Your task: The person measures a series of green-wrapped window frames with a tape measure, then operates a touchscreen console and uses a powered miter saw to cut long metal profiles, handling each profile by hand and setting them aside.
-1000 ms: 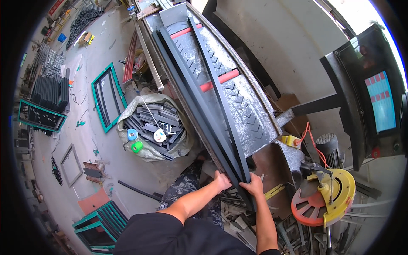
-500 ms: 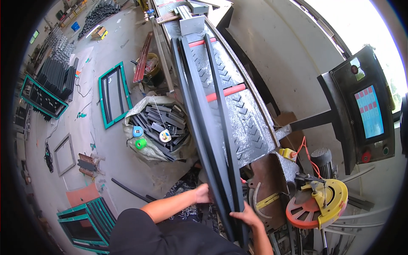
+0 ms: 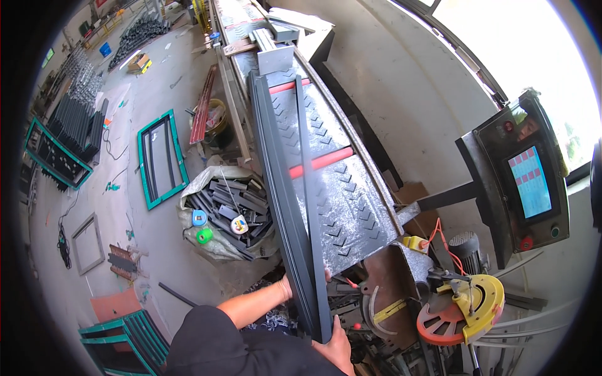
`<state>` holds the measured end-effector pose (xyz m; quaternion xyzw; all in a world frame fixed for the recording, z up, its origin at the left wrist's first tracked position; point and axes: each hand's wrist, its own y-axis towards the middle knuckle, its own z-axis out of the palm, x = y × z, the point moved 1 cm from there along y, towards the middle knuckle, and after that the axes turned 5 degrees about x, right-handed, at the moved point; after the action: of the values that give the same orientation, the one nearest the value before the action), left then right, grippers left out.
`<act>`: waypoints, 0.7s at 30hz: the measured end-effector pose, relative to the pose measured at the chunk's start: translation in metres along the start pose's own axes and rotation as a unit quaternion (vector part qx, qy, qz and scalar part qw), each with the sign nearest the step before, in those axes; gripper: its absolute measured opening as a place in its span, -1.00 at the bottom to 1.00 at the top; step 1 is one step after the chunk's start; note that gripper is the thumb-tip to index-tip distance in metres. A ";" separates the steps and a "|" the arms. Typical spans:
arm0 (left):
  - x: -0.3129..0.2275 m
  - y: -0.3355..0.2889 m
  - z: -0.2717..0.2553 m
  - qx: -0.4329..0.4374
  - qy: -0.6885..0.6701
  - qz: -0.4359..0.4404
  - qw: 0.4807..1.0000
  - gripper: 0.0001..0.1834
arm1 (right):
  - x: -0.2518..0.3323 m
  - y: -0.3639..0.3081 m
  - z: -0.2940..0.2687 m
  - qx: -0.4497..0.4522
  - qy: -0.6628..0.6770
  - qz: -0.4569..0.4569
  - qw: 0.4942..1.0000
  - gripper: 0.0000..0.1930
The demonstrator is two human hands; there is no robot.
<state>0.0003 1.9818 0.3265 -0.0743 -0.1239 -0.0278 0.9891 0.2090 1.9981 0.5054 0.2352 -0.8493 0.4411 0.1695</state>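
Note:
A bundle of long dark grey metal profiles lies lengthwise along the silver machine bed, its near end reaching toward my body. One thinner profile slants apart from the bundle at the far end and meets it near my hands. My left hand reaches around the bundle from the left and underneath; most of its fingers are hidden, with a fingertip showing at the right side. At the near end, my right hand grips the profiles from the right, thumb up along their side.
Left of the bed stands a white sack of profile offcuts, with tape measures and a green roll on top. Green-edged frames lie on the floor. To the right are a yellow-and-red saw guard and a control screen.
The profiles have come closer together at their near end. My left hand has moved under the bundle, and my right hand has shifted down and left to the profile ends.

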 end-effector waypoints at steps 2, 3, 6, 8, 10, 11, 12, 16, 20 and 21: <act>0.018 -0.004 -0.027 -0.028 -0.027 -0.015 0.999 -0.63 | -0.004 0.002 0.004 -0.018 -0.047 -0.003 0.999 0.15; 0.020 -0.007 -0.028 -0.016 -0.033 -0.042 0.998 -0.60 | -0.003 0.003 0.005 -0.041 -0.036 0.008 0.998 0.15; 0.010 -0.013 -0.051 0.095 -0.027 -0.061 0.993 -0.61 | 0.020 -0.009 0.005 0.042 -0.036 0.052 0.997 0.08; -0.007 -0.002 -0.049 -0.015 -0.021 -0.061 0.998 -0.60 | 0.008 -0.019 0.022 -0.062 -0.097 0.040 0.993 0.07; -0.023 -0.005 -0.072 -0.048 -0.036 -0.051 0.997 -0.56 | 0.002 -0.023 0.037 -0.116 -0.118 0.018 0.986 0.06; -0.030 -0.014 -0.084 -0.063 -0.006 -0.022 0.998 -0.56 | 0.002 -0.025 0.042 -0.149 -0.136 0.000 0.980 0.03; -0.030 -0.013 -0.084 -0.074 0.022 -0.006 0.997 -0.56 | 0.001 -0.028 0.048 -0.189 -0.153 -0.005 0.970 0.00; 0.019 -0.005 -0.065 -0.062 -0.076 -0.040 0.994 -0.58 | -0.024 -0.040 0.070 -0.250 -0.227 0.018 0.941 -0.07; 0.047 -0.020 -0.071 0.032 -0.029 -0.015 0.999 -0.58 | -0.041 -0.070 0.074 -0.259 -0.223 -0.027 0.939 -0.16; 0.061 -0.028 -0.068 0.069 -0.035 -0.021 0.997 -0.60 | -0.051 -0.080 0.078 -0.238 -0.232 -0.050 0.942 -0.16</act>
<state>0.0735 1.9411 0.2802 -0.0046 -0.1620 -0.0370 0.9861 0.2896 1.9059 0.4904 0.3262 -0.9324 0.1502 0.0407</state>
